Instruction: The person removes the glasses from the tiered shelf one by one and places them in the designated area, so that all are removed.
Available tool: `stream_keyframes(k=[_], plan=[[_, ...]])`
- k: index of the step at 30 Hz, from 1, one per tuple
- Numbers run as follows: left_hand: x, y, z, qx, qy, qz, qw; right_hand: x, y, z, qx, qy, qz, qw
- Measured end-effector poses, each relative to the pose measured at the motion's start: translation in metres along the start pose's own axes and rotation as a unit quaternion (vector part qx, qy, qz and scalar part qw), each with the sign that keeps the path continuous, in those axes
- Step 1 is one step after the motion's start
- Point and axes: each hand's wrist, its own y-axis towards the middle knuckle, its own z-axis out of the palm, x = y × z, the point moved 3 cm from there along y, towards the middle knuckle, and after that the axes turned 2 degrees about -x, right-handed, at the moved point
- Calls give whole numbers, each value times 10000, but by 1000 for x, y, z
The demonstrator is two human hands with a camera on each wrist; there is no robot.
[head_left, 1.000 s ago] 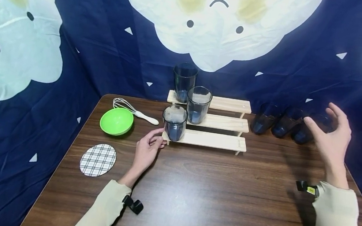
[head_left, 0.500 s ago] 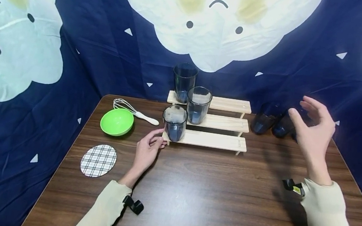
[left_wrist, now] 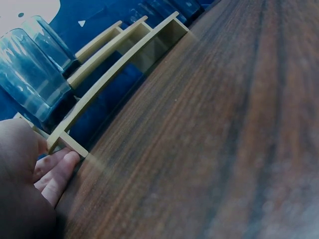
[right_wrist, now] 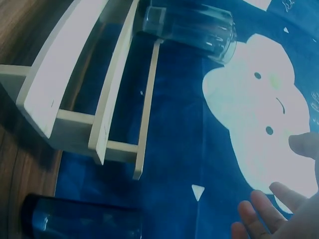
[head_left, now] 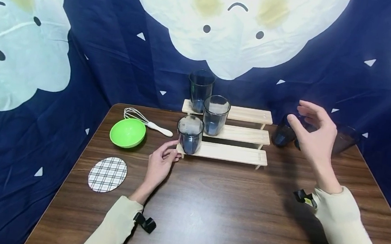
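1. Wooden rack (head_left: pixel 231 153): we see its three steps toward the back of the table (head_left: pixel 206 218), before a cloud-printed cloth (head_left: pixel 143 73).
2. Our left hand (head_left: pixel 160 164) grips the left end of the lowest step, fingers (left_wrist: pixel 60 172) curled in beside the leg; in the left wrist view the hand itself hides part of this hold.
3. Our right hand (head_left: pixel 315 140) hovers by the glasses right of the rack, thumb and fingers (right_wrist: pixel 261 209) parted; the right wrist view cuts it off at the edge.
4. In the head view that hand covers much of the second glass (head_left: pixel 297 144). The first glass (head_left: pixel 283 134) and third glass (head_left: pixel 345 139) are dark against the cloth, their outlines hard to make out.
5. The left wrist view shows us the gap beneath the lowest step; the right wrist view shows the supports at the other end, plus one glass cut off at the bottom.
6. The front glass (head_left: pixel 190 137), middle glass (head_left: pixel 215 116) and top glass (head_left: pixel 200 88) stand upright toward the left ends of their steps, see-through and bluish.
7. A green bowl (head_left: pixel 127 132) opens upward, partly hiding the wires of a whisk (head_left: pixel 159 129); a checked coaster (head_left: pixel 107 174) lies nearer us.
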Motion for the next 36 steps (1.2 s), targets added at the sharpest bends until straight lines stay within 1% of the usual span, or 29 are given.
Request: stream_keyframes(k=[5, 8, 13, 18, 27, 36], plan=[[-1, -1, 0, 15, -3, 32, 10000, 7, -2, 8, 187, -165, -289, 9993], [-1, -1, -1, -10, 16, 39, 10000, 11, -3, 14, 300, -200, -386, 9986], [-1, -1, -1, 9, 7, -15, 10000, 16, -4, 23, 563, -264, -406, 9972], [-3, -1, 0, 20, 1, 44, 10000, 24, -6, 33, 842, -281, -397, 9953], [-5, -1, 0, 15, 16, 116, 9999, 35, -6, 50, 1192, -263, -680, 9902], [-4, -2, -1, 9, 23, 41, 10000, 48, 0, 66, 1539, -321, -648, 9854]])
